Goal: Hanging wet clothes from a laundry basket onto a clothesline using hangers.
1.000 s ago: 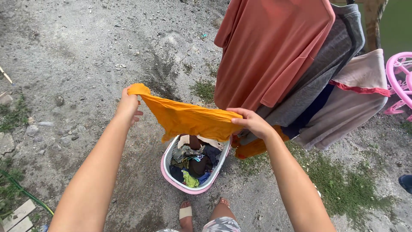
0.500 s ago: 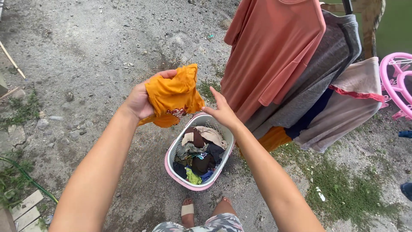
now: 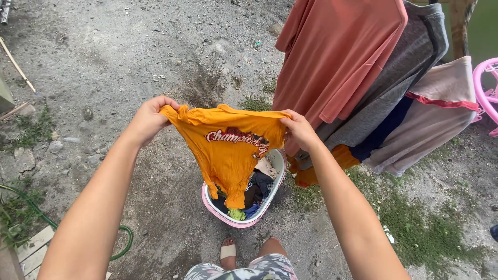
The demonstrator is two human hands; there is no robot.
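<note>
I hold an orange shirt (image 3: 228, 150) with a red and white print spread out in front of me. My left hand (image 3: 148, 119) grips its left upper corner and my right hand (image 3: 298, 129) grips its right upper corner. The shirt hangs down over a pink and white laundry basket (image 3: 270, 199) on the ground, which holds several crumpled clothes. My sandalled feet show just below the basket.
A salmon shirt (image 3: 337, 57), a grey garment (image 3: 404, 67) and a beige garment (image 3: 441, 103) hang at the upper right. A pink plastic hanger (image 3: 487, 88) is at the right edge. A green hose (image 3: 122, 243) lies at lower left. The ground is gravel with grass patches.
The shirt was bunched in my left hand with the right hand free; now both hands hold it stretched open, print facing me.
</note>
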